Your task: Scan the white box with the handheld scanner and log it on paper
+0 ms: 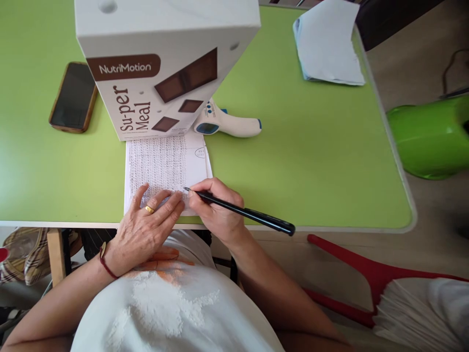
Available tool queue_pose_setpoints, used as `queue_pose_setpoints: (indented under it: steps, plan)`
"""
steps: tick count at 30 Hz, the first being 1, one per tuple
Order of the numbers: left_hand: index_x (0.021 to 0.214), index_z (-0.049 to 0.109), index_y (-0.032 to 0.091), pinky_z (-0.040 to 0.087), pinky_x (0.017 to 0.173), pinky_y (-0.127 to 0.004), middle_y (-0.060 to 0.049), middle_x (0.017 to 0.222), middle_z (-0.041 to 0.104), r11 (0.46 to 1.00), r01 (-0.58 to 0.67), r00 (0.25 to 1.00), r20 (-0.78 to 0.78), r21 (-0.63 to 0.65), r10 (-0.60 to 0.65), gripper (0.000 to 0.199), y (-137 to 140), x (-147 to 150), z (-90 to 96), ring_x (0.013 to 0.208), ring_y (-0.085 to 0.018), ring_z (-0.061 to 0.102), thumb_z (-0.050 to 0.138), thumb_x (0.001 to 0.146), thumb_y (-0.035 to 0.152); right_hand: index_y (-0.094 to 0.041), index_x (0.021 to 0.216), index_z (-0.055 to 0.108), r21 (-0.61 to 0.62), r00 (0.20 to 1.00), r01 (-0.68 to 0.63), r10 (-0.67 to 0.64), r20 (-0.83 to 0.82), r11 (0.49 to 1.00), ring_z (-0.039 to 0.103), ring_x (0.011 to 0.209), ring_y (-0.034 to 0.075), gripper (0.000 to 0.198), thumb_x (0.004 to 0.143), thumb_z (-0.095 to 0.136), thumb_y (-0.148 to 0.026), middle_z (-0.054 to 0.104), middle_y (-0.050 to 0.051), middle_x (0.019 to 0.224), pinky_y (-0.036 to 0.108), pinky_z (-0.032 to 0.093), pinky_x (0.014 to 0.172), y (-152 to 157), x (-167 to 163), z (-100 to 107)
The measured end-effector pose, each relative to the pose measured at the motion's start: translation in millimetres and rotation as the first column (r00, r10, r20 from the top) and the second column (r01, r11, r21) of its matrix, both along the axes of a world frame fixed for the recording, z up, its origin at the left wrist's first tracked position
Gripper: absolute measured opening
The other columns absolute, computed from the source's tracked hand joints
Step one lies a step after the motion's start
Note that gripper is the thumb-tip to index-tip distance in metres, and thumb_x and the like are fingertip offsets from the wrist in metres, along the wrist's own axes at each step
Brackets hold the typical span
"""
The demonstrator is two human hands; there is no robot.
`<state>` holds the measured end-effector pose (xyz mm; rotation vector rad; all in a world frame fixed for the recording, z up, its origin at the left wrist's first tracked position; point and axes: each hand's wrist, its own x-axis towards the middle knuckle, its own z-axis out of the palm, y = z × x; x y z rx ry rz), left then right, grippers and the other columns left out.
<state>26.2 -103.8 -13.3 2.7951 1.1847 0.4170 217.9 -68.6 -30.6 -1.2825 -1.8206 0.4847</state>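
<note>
A sheet of paper [164,161] covered in dense small writing lies near the table's front edge, its far end reaching under or behind a white box. My left hand [152,222] rests flat on the sheet's near part, fingers stretched out, a gold ring on one finger. In my right hand [220,208] is a black pen [252,213], gripped between thumb and fingers. The pen's tip points left and is at the writing, just right of my left fingertips. Whether it touches the paper I cannot tell.
The tall white NutriMotion box [146,88] stands on the green table [311,161]. Beside it lie a white thermometer gun [234,124] and a phone [73,98]. Folded papers [328,46] sit at the far right. Off the table are a green bin [428,139] and a red chair [370,276].
</note>
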Motion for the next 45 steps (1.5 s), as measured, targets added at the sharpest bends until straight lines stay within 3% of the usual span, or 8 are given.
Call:
queue_pose_setpoints:
  steps: [12,19,37,45]
  plan:
    - [0.135,0.052,0.011,0.028,0.12,-0.057,-0.01,0.143,0.057,1.0,-0.003,1.0,0.02,-0.021,0.004,0.047,-0.1,0.2,0.2,0.127,-0.027,0.056,0.058,0.089,0.011,-0.024,0.075,0.058,-0.002,1.0,-0.008,0.009,0.015,1.0,0.055,0.048,0.01,0.008,0.082,0.058,-0.019,0.063,-0.006,0.058,0.022,0.046,0.05,0.8,-0.2,0.1]
    - [0.135,0.051,0.01,0.028,0.119,-0.058,-0.01,0.144,0.057,1.0,0.0,1.0,0.012,-0.014,0.0,0.046,-0.2,-0.3,0.2,0.128,-0.028,0.055,0.053,0.089,0.01,-0.024,0.075,0.057,-0.003,1.0,0.002,-0.002,0.008,1.0,0.054,0.047,0.01,0.009,0.082,0.057,-0.019,0.062,-0.006,0.057,0.022,0.046,0.05,0.3,0.9,0.0]
    - [0.135,0.051,0.011,0.028,0.12,-0.058,-0.01,0.144,0.057,0.999,0.001,1.0,0.015,-0.034,0.0,0.049,0.3,-0.4,1.1,0.128,-0.029,0.055,0.061,0.088,0.012,-0.025,0.074,0.056,-0.032,1.0,0.018,-0.018,0.006,0.999,0.053,0.048,0.011,0.009,0.082,0.057,-0.02,0.06,-0.006,0.055,0.023,0.046,0.051,-0.9,-0.6,-0.4]
    - [0.135,0.05,0.012,0.026,0.12,-0.058,-0.01,0.144,0.056,1.0,0.004,1.0,0.011,-0.029,-0.004,0.046,-0.2,-0.6,0.8,0.129,-0.027,0.055,0.054,0.089,0.012,-0.023,0.073,0.057,-0.013,0.998,0.049,-0.049,-0.038,0.999,0.052,0.046,0.01,0.008,0.08,0.059,-0.02,0.062,-0.006,0.057,0.022,0.045,0.048,-0.2,2.5,0.2]
